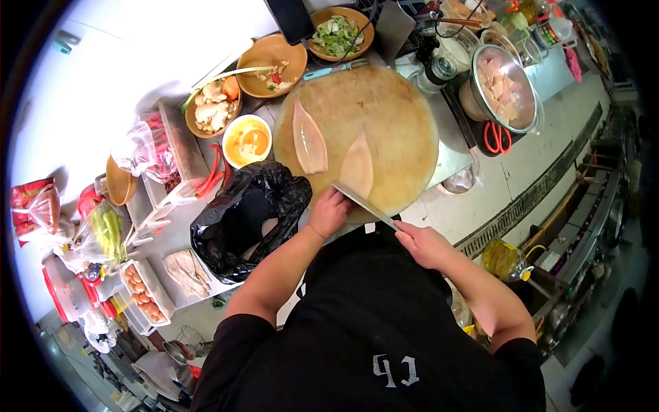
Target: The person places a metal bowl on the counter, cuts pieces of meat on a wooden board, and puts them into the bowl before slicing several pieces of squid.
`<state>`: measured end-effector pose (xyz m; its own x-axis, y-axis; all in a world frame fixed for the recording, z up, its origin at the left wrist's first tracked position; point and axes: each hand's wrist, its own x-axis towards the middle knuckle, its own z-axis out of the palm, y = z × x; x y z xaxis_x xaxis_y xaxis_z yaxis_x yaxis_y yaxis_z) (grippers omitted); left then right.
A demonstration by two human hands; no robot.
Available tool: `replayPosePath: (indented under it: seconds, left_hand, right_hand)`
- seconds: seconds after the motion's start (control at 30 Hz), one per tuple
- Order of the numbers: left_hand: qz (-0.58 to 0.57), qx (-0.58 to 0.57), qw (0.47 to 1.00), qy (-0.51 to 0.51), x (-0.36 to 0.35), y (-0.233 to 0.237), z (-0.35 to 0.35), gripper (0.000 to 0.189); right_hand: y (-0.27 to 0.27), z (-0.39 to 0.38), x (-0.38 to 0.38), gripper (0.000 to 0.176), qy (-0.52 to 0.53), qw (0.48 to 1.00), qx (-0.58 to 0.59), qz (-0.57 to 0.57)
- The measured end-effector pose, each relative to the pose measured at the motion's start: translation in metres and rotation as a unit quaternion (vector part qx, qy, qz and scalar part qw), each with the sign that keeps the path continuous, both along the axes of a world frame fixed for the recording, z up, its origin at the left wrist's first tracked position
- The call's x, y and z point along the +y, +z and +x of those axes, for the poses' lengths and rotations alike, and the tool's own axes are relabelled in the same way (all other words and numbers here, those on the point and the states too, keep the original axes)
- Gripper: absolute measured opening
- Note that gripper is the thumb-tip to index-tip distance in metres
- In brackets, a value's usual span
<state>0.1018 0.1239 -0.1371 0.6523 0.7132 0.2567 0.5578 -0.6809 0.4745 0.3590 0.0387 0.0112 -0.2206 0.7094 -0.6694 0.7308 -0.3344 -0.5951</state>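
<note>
My right hand is closed around the handle of a cleaver, its blade slanting up and left over the near edge of the round wooden cutting board. Beside the blade's far end, my left hand has its fingers curled together; what they grip, if anything, is hidden. Just beyond the blade lies a pale, pointed squid tube, its near end at the blade. A second, shinier squid tube rests flat to its left, apart from both hands.
A black plastic bag stands open left of the board, near a white bowl with orange residue. Bowls of ginger and chopped greens sit behind. At right are a steel bowl of sliced meat and red-handled scissors.
</note>
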Motion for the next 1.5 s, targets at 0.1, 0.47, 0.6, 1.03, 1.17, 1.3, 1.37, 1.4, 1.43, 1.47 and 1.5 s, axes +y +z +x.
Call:
replayPosePath:
  seconds: [0.1, 0.47, 0.6, 1.03, 1.17, 1.3, 1.37, 1.4, 1.43, 1.47, 1.5]
  left_hand:
    - [0.022, 0.012, 1.0, -0.011, -0.001, 0.002, -0.004, 0.024]
    - [0.015, -0.018, 1.0, 0.004, -0.01, -0.002, -0.006, 0.027]
    - [0.056, -0.023, 0.998, -0.014, -0.005, 0.015, -0.006, 0.019]
    - [-0.015, 0.124, 0.987, 0.102, 0.036, 0.004, 0.065, 0.05]
    - [-0.065, 0.047, 0.991, 0.111, 0.032, 0.011, 0.061, 0.046]
    - [-0.059, 0.028, 0.992, 0.111, 0.033, 0.013, 0.061, 0.041]
    - [-0.072, 0.04, 0.991, 0.109, 0.033, 0.009, 0.057, 0.042]
    - [-0.087, 0.054, 0.989, 0.102, 0.031, 0.011, 0.055, 0.044]
    - [-0.087, 0.056, 0.989, 0.104, 0.027, 0.015, 0.055, 0.044]
    - [-0.124, 0.03, 0.981, 0.145, 0.021, 0.019, 0.056, 0.046]
    - [-0.159, 0.002, 0.969, 0.187, 0.019, 0.026, 0.058, 0.049]
  right_hand:
    - [0.0, -0.004, -0.001, 0.046, 0.003, 1.0, -0.011, 0.013]
    - [0.013, 0.007, 0.002, 0.048, 0.01, 0.999, 0.007, -0.033]
    - [-0.007, 0.009, 0.005, 0.047, 0.017, 1.0, 0.02, -0.017]
    - [0.009, 0.056, 0.078, 0.049, 0.068, 0.988, -0.104, 0.086]
    - [0.022, 0.064, 0.091, 0.049, 0.099, 0.988, -0.099, 0.068]
    - [0.011, 0.048, 0.104, 0.047, 0.116, 0.986, -0.113, 0.038]
    - [-0.002, 0.038, 0.114, 0.047, 0.128, 0.984, -0.116, 0.045]
    - [-0.008, 0.035, 0.116, 0.047, 0.121, 0.987, -0.085, 0.058]
    - [-0.011, 0.034, 0.116, 0.047, 0.112, 0.99, -0.055, 0.07]
    - [-0.01, 0.037, 0.115, 0.047, 0.113, 0.99, -0.054, 0.072]
    - [-0.008, 0.044, 0.113, 0.048, 0.098, 0.993, -0.029, 0.065]
